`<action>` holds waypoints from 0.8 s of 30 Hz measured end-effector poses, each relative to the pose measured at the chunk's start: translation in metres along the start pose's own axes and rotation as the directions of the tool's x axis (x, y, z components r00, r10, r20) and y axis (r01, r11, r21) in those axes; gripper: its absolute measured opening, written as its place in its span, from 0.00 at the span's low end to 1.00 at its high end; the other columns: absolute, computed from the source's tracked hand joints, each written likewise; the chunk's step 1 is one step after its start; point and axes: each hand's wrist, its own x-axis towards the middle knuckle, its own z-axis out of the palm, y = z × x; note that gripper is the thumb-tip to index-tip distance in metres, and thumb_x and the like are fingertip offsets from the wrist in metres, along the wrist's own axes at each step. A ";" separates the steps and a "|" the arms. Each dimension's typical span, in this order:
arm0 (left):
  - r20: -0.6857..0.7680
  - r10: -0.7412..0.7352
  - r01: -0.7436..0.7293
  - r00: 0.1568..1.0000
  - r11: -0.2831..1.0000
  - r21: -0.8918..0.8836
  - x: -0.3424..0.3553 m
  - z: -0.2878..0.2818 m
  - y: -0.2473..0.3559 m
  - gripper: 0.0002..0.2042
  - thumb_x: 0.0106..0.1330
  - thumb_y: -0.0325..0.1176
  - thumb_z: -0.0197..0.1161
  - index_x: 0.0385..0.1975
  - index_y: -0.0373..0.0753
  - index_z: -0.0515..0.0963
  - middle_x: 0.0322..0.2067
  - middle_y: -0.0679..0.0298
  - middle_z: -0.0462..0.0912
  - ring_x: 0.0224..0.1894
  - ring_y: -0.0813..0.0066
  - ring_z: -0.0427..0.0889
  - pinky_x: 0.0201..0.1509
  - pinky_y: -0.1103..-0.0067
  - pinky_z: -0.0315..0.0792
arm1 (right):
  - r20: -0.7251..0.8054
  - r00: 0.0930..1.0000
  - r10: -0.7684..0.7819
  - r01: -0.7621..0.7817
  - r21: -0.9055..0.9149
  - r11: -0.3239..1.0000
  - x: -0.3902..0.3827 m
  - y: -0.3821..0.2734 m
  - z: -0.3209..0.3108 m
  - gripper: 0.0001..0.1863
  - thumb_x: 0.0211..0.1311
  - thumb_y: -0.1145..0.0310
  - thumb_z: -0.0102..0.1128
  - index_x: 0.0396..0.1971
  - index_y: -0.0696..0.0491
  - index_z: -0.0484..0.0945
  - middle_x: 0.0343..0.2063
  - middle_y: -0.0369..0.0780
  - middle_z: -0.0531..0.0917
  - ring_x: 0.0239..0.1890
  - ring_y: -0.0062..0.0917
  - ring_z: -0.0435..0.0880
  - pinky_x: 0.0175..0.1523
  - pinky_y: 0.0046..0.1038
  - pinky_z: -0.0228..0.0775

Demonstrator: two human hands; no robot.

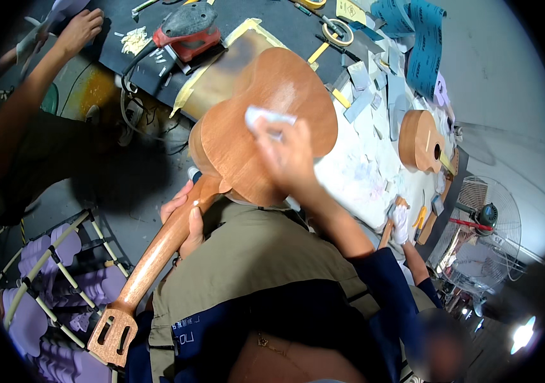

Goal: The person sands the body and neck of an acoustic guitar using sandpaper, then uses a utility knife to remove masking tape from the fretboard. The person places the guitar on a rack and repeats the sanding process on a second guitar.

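Observation:
A brown wooden guitar lies back side up across my lap and the table edge, its slotted headstock pointing to the lower left. My left hand is wrapped round the neck just below the heel. On the back of the body, my right hand, smeared by motion, presses a folded white pad against the wood. Whether the pad is cloth or abrasive paper I cannot tell. A pale, dusty patch shows on the wood above it. The guitar's front is hidden.
A red-and-black power sander sits beyond the guitar. Sanding sheets, tape rolls and a small guitar body lie to the right. A rack of purple parts stands lower left. Co-workers' hands and a white-gloved hand are nearby.

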 end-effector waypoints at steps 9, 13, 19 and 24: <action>-0.046 -0.028 0.028 0.999 0.999 0.016 -0.002 0.005 0.004 0.16 0.60 0.29 0.57 0.45 0.37 0.62 0.53 0.39 0.67 0.58 0.57 0.66 0.65 0.61 0.54 | -0.015 1.000 0.014 -0.013 0.053 0.999 0.007 0.011 -0.003 0.08 0.52 0.71 0.61 0.32 0.57 0.81 0.31 0.43 0.79 0.37 0.35 0.72 0.41 0.33 0.66; -0.141 -0.067 0.085 0.988 0.988 0.125 -0.002 0.011 0.013 0.15 0.61 0.35 0.59 0.43 0.36 0.68 0.53 0.43 0.69 0.57 0.57 0.68 0.64 0.63 0.56 | -0.016 0.983 0.182 -0.182 -0.021 0.983 0.028 0.091 0.009 0.11 0.58 0.70 0.54 0.38 0.55 0.82 0.38 0.41 0.80 0.36 0.34 0.71 0.45 0.30 0.62; -0.039 -0.041 0.048 0.998 0.980 0.194 0.006 0.001 0.013 0.16 0.61 0.35 0.58 0.44 0.37 0.64 0.53 0.42 0.68 0.58 0.55 0.67 0.65 0.62 0.54 | -0.196 0.978 0.076 -0.071 0.033 0.997 0.109 0.190 0.021 0.20 0.63 0.60 0.47 0.53 0.48 0.73 0.57 0.46 0.69 0.53 0.42 0.69 0.59 0.37 0.56; -0.132 -0.102 0.119 0.986 0.985 0.126 0.017 -0.025 -0.001 0.20 0.59 0.39 0.59 0.47 0.36 0.66 0.54 0.44 0.68 0.58 0.56 0.67 0.66 0.62 0.54 | -0.304 0.836 0.456 -0.407 0.211 0.889 0.049 0.211 -0.026 0.33 0.53 0.54 0.61 0.57 0.54 0.67 0.60 0.48 0.64 0.60 0.45 0.63 0.63 0.39 0.53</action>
